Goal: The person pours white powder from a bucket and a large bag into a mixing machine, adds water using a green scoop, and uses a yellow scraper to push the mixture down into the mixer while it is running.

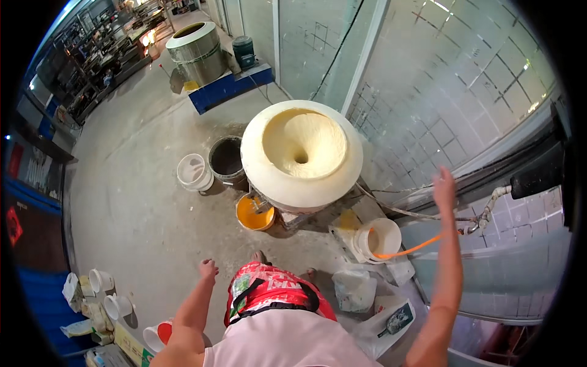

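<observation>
In front of me stands a large round tumbling drum (293, 195). Its wide mouth shows a thick, cream-coloured mass (316, 137) lining the inside, hollowed to a dark hole. My left hand (208, 269) hangs over the floor at my left side, loosely curled with nothing visible in it. Out to the right, my blurred right hand (444, 190) is raised beside the wall panels, apparently holding nothing. Below it an orange hose (415, 249) runs from a pipe tap (481, 222), partly behind my forearm, into a white bucket (392, 234).
A yellow bucket (250, 213), a dark bucket (224, 156) and a white bucket (191, 169) stand left of the drum. Plastic bags (353, 289) lie at my right. Farther off are a metal drum (197, 57) on a blue base (229, 89) and a motor (244, 50).
</observation>
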{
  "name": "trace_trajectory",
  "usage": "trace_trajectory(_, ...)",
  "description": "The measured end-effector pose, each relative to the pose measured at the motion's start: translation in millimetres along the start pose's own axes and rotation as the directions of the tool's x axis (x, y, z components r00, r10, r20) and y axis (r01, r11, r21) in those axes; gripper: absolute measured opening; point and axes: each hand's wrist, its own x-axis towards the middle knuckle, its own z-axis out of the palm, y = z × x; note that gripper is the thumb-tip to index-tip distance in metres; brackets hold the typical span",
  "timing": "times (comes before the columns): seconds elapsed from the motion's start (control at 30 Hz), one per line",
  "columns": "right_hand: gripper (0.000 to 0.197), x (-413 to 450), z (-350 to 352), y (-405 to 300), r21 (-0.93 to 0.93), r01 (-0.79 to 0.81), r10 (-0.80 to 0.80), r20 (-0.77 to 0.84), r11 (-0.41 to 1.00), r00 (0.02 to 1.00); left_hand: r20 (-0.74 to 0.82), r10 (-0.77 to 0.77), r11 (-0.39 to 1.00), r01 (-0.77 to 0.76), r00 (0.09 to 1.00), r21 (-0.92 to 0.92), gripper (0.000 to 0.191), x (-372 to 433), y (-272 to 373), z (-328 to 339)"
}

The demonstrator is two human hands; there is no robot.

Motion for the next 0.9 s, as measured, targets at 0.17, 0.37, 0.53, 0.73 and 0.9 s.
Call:
trace_trajectory(0.17, 0.037, 1.6, 149.1, -170.2, 0.405, 0.013, -0.076, 0.139, 0.914, 0.987, -0.034, -0.076, 0.997, 0.075, 0.997, -0.032, 0.028, 32.3, -11.4, -47.7)
trace_trajectory(0.37, 0.041, 40.9, 294.0, -300.4, 0.331, 0.161, -0.217, 0.138, 0.93, 0.966, -0.064, -0.197, 0.978, 0.192, 0.978, -0.08, 0.025, 85.2, -13.4, -92.3)
trace_trajectory(0.53, 0.038, 91.1, 369.6, -343.7, -0.039, 0.3, -0.287, 0.198, 0.953, 0.937, -0.065, -0.289, 0.954, 0.281, 0.955, -0.107, 0.023, 139.7, 21.4, -118.0)
trace_trajectory(0.73, 0.032, 93.2, 415.0, -337.7, -0.086, 0.501, -0.459, 0.291, 0.861, 0.84, -0.071, -0.253, 0.958, 0.24, 0.965, -0.155, 0.031, 202.4, 65.0, -141.5)
trace_trajectory(0.9, 0.027, 51.4, 349.1, -364.3, -0.302, 0.259, -0.048, 0.564, 0.917, 0.824, -0.044, -0.308, 0.945, 0.3, 0.95, -0.131, 0.032, 221.4, 91.6, -125.4)
